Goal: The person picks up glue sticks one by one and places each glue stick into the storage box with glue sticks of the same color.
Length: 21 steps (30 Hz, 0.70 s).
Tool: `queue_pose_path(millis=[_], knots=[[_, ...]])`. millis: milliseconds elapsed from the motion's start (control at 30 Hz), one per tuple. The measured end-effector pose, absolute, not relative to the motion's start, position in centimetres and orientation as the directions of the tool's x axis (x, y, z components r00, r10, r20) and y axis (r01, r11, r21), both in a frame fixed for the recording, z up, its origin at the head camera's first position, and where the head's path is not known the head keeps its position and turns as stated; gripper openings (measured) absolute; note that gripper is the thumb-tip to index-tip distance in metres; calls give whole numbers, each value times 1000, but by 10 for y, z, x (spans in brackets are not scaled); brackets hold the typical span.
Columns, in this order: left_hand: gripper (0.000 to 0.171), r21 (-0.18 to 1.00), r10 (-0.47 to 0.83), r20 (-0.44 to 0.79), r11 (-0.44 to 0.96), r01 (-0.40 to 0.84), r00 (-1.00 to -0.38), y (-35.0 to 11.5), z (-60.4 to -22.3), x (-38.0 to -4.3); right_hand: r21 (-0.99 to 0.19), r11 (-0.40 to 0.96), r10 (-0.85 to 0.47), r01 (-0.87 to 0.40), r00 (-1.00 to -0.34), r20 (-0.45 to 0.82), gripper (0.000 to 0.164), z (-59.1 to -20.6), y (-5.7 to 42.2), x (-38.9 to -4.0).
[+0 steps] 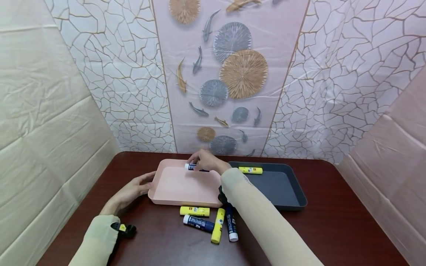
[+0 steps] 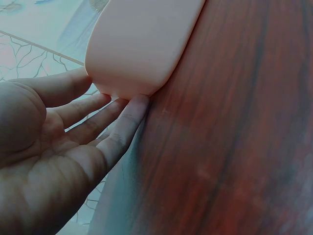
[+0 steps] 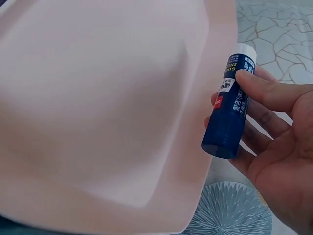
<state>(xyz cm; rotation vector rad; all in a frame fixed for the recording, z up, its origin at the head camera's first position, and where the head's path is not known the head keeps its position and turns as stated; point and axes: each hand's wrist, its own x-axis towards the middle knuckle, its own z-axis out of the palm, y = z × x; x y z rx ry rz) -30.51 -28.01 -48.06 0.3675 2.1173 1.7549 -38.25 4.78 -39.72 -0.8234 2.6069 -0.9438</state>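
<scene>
In the head view my right hand (image 1: 207, 161) holds a blue glue stick (image 1: 190, 167) with a white end over the far side of the pink tray (image 1: 186, 186). The right wrist view shows this glue stick (image 3: 229, 105) gripped between thumb and fingers, with its label visible. My left hand (image 1: 134, 189) is at the tray's left end. In the left wrist view, the thumb and nearly straight fingers of that hand (image 2: 63, 127) touch the outer wall of the pink tray (image 2: 137, 49).
In front of the pink tray lie a yellow glue stick (image 1: 194, 211), a blue one (image 1: 198, 223), an upright-lying yellow one (image 1: 217, 226) and another blue one (image 1: 231, 224). A dark grey tray (image 1: 276, 190) on the right holds a yellow glue stick (image 1: 250, 170). A patterned backdrop (image 1: 139, 74) stands behind the table.
</scene>
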Motion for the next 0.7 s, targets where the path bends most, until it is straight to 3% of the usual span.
queue_pose_path(millis=[700], knots=[[65,979,411,-123,199,-43,-903,-280,-482,-308,-532,748,-532,-396,-837,-126,31,-418,39,-377]])
